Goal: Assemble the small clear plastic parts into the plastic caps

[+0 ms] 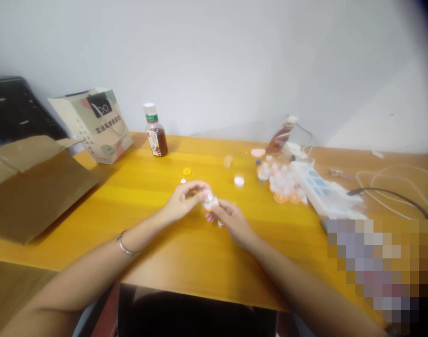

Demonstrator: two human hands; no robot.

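Above the middle of the wooden table, both hands meet on a small clear-and-white plastic piece (209, 200) with a bit of orange at its lower end. My left hand (182, 200) pinches its upper end between thumb and fingers. Gripping the lower end from the right is my right hand (232, 221). A small white bit (220, 223) shows just under the right fingers, too blurred to name. Beyond the hands lie a yellow disc (187, 171), a tiny white piece (183, 180), a white round cap-like piece (239, 181) and a pale translucent piece (228, 161).
At right stand several clear plastic pieces with orange bases (284, 182), beside a white box (314, 187), cables (386, 189) and a tilted brown drink bottle (280, 135). A tea-coloured bottle (156, 133), paper bag (99, 126) and cardboard box (38, 187) are at left.
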